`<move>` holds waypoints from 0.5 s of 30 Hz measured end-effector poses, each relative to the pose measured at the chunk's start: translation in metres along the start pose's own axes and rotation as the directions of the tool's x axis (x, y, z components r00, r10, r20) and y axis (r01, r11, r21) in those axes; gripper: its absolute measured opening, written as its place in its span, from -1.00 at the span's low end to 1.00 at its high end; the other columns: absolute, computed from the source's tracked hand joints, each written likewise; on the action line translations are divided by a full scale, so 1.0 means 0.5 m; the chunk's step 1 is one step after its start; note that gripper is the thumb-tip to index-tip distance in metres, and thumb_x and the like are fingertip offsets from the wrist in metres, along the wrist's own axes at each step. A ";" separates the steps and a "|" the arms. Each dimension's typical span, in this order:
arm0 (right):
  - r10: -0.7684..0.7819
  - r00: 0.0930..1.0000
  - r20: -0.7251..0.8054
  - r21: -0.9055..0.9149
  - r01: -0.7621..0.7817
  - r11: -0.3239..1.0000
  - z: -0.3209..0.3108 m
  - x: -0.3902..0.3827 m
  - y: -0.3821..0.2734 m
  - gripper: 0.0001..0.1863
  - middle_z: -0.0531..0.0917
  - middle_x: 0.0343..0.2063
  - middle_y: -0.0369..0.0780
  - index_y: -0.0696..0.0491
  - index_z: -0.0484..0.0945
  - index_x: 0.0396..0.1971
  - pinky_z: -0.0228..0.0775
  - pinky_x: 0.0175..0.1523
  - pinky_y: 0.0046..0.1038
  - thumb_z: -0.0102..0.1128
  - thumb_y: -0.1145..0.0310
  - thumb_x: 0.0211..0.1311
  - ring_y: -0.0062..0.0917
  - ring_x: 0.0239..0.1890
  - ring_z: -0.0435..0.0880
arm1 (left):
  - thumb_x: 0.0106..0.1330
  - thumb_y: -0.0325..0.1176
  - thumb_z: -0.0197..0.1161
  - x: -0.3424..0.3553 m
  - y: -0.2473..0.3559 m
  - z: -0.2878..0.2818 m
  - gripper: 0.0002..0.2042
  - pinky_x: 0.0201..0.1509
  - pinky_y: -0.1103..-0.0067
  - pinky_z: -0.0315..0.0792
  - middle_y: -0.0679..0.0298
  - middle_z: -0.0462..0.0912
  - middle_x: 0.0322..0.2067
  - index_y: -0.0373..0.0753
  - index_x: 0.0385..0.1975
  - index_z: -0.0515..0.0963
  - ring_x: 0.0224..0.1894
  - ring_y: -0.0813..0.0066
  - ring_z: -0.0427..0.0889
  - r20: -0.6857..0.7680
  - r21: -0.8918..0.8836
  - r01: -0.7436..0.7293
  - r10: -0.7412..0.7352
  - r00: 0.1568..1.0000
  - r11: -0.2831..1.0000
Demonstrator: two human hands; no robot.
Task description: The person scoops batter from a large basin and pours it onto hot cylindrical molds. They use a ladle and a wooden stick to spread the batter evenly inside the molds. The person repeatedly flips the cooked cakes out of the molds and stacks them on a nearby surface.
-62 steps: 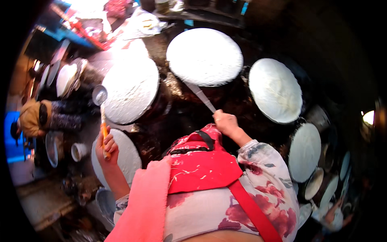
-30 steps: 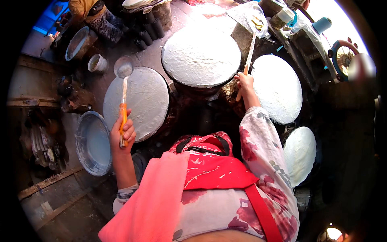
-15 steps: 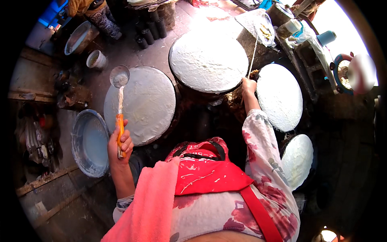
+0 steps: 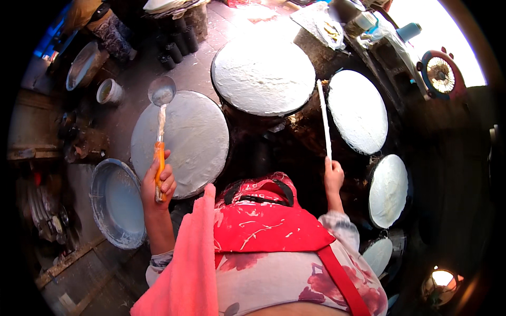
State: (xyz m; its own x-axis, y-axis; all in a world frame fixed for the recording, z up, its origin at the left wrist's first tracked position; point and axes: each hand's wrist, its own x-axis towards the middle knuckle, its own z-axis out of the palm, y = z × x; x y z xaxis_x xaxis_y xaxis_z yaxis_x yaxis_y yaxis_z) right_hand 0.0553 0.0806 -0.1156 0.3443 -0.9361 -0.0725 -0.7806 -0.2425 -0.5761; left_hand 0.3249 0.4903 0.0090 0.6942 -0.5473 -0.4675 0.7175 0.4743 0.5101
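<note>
My left hand point(image 4: 159, 181) is wrapped round the orange handle of a metal ladle point(image 4: 161, 90), raised over the left round griddle point(image 4: 182, 147), whose top is coated white. A pale smear runs along the ladle's shaft. Closed on the lower end of a long white stick point(image 4: 324, 118), my right hand point(image 4: 333, 176) is near my body. The stick's far end lies between the middle white-coated griddle point(image 4: 263, 78) and the right one point(image 4: 358, 111). Two smaller-looking white rounds, one upper point(image 4: 389, 190) and one lower point(image 4: 378, 256), curve down my right side.
Left of my left hand stands a metal basin point(image 4: 117, 203) of pale liquid. Farther off are a white bucket point(image 4: 110, 91), black cylinders point(image 4: 176, 47) and a person point(image 4: 108, 29). A fan point(image 4: 441, 73) stands at far right, a glowing light point(image 4: 441, 278) at lower right.
My right hand has drawn back toward my body with the stick, which now reaches forward from it. The ladle stays raised in my left hand. The whole view has shifted slightly.
</note>
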 end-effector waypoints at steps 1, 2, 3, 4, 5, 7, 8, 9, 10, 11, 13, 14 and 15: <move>0.042 0.999 -0.013 -0.047 -0.042 0.998 -0.025 -0.032 0.015 -0.59 0.63 -0.56 -0.07 0.09 0.61 -0.44 0.39 -0.32 -0.28 0.15 -0.01 0.17 -0.25 -0.45 0.63 | 0.46 -0.24 -0.16 0.008 0.000 0.005 -0.67 -0.76 0.72 0.24 0.39 0.27 -0.64 -0.32 0.07 0.30 -0.80 0.70 0.27 0.010 0.009 0.011 -0.011 1.000 1.000; 0.060 0.998 -0.006 -0.082 -0.060 0.995 -0.050 -0.055 0.024 -0.60 0.63 -0.56 -0.08 0.09 0.61 -0.44 0.39 -0.32 -0.27 0.16 0.00 0.16 -0.25 -0.45 0.63 | 0.46 -0.25 -0.16 0.021 -0.001 0.014 -0.67 -0.76 0.72 0.24 0.39 0.27 -0.65 -0.32 0.07 0.30 -0.80 0.70 0.27 0.016 0.016 0.028 -0.028 0.999 0.999; 0.076 0.997 0.002 -0.118 -0.075 0.990 -0.073 -0.073 0.028 -0.62 0.63 -0.56 -0.08 0.08 0.61 -0.44 0.39 -0.32 -0.27 0.17 0.01 0.16 -0.24 -0.45 0.63 | 0.46 -0.25 -0.16 0.032 -0.003 0.024 -0.67 -0.76 0.72 0.24 0.39 0.27 -0.65 -0.32 0.06 0.30 -0.80 0.70 0.27 0.021 0.021 0.042 -0.042 0.999 0.999; 0.093 0.996 0.013 -0.141 -0.091 0.986 -0.084 -0.085 0.033 -0.63 0.63 -0.55 -0.09 0.07 0.61 -0.44 0.39 -0.33 -0.27 0.18 0.02 0.15 -0.24 -0.45 0.63 | 0.46 -0.25 -0.15 0.041 -0.004 0.037 -0.68 -0.76 0.72 0.24 0.39 0.27 -0.64 -0.32 0.06 0.31 -0.80 0.70 0.27 0.027 0.038 0.058 -0.059 0.998 0.998; 0.063 0.998 0.011 -0.167 -0.060 0.984 -0.093 -0.090 0.035 -0.65 0.63 -0.55 -0.09 0.05 0.61 -0.44 0.39 -0.33 -0.26 0.18 0.03 0.15 -0.22 -0.46 0.62 | 0.46 -0.25 -0.15 0.048 -0.006 0.051 -0.68 -0.76 0.73 0.23 0.39 0.27 -0.64 -0.32 0.06 0.31 -0.80 0.70 0.27 0.030 0.051 0.072 -0.073 0.997 0.996; 0.043 0.999 0.012 -0.161 -0.040 0.986 -0.104 -0.086 0.026 -0.66 0.63 -0.56 -0.09 0.05 0.61 -0.45 0.39 -0.34 -0.25 0.18 0.03 0.15 -0.20 -0.46 0.62 | 0.46 -0.23 -0.14 0.062 -0.014 0.063 -0.67 -0.76 0.73 0.21 0.40 0.28 -0.63 -0.31 0.06 0.31 -0.79 0.71 0.26 0.019 0.079 0.082 -0.084 0.996 0.993; 0.028 1.000 0.014 -0.156 -0.026 0.987 -0.107 -0.078 0.022 -0.66 0.62 -0.57 -0.09 0.05 0.60 -0.45 0.38 -0.34 -0.24 0.18 0.04 0.15 -0.20 -0.46 0.61 | 0.46 -0.23 -0.14 0.064 -0.017 0.067 -0.67 -0.75 0.73 0.21 0.40 0.28 -0.63 -0.31 0.06 0.31 -0.79 0.71 0.25 0.044 0.084 0.083 -0.087 0.995 0.993; 0.016 1.000 0.023 -0.149 -0.012 0.989 -0.107 -0.070 0.021 -0.66 0.62 -0.56 -0.09 0.04 0.59 -0.45 0.38 -0.35 -0.23 0.18 0.03 0.15 -0.18 -0.45 0.61 | 0.46 -0.23 -0.14 0.065 -0.022 0.075 -0.67 -0.75 0.73 0.21 0.40 0.28 -0.63 -0.32 0.06 0.31 -0.78 0.71 0.25 0.067 0.086 0.083 -0.089 0.994 0.993; -0.009 1.000 0.026 -0.162 0.013 0.987 -0.105 -0.060 0.025 -0.66 0.62 -0.55 -0.10 0.04 0.59 -0.46 0.38 -0.35 -0.23 0.17 0.03 0.16 -0.17 -0.45 0.60 | 0.46 -0.22 -0.14 0.063 -0.027 0.087 -0.66 -0.75 0.73 0.21 0.40 0.28 -0.62 -0.32 0.06 0.31 -0.78 0.71 0.25 0.088 0.093 0.082 -0.090 0.992 0.992; -0.035 0.999 0.030 -0.176 0.040 0.984 -0.104 -0.050 0.031 -0.66 0.62 -0.54 -0.10 0.04 0.58 -0.46 0.38 -0.35 -0.22 0.17 0.03 0.16 -0.16 -0.44 0.60 | 0.46 -0.22 -0.15 0.062 -0.034 0.092 -0.66 -0.74 0.73 0.22 0.40 0.28 -0.62 -0.32 0.06 0.31 -0.78 0.71 0.26 0.104 0.088 0.075 -0.084 0.991 0.993; -0.077 0.996 0.048 -0.189 0.085 0.978 -0.104 -0.028 0.028 -0.65 0.62 -0.52 -0.11 0.04 0.57 -0.47 0.38 -0.35 -0.21 0.17 0.02 0.16 -0.15 -0.43 0.60 | 0.46 -0.22 -0.15 0.059 -0.039 0.101 -0.66 -0.73 0.73 0.23 0.40 0.29 -0.61 -0.32 0.06 0.30 -0.77 0.71 0.27 0.121 0.088 0.070 -0.080 0.989 0.994; -0.103 0.993 0.060 -0.188 0.113 0.976 -0.103 -0.014 0.023 -0.65 0.62 -0.52 -0.11 0.04 0.57 -0.47 0.38 -0.35 -0.20 0.17 0.02 0.16 -0.15 -0.43 0.60 | 0.46 -0.21 -0.14 0.056 -0.040 0.104 -0.66 -0.73 0.73 0.24 0.39 0.29 -0.61 -0.32 0.06 0.30 -0.77 0.71 0.28 0.129 0.088 0.064 -0.075 0.989 0.994; -0.132 0.989 0.072 -0.187 0.143 0.972 -0.100 0.001 0.019 -0.65 0.62 -0.52 -0.10 0.05 0.57 -0.48 0.38 -0.35 -0.20 0.17 0.02 0.16 -0.14 -0.43 0.60 | 0.46 -0.21 -0.14 0.049 -0.041 0.106 -0.66 -0.73 0.73 0.24 0.39 0.29 -0.61 -0.32 0.06 0.30 -0.77 0.71 0.28 0.114 0.090 0.055 -0.065 0.991 0.994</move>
State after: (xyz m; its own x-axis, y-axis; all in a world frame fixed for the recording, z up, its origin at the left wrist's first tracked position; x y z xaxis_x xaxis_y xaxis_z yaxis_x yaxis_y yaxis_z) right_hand 0.0220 0.0652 -0.0801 0.4807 -0.8751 -0.0547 -0.8072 -0.4173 -0.4176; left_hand 0.3243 0.4304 0.0255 0.6350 -0.6520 -0.4144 0.7465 0.3797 0.5465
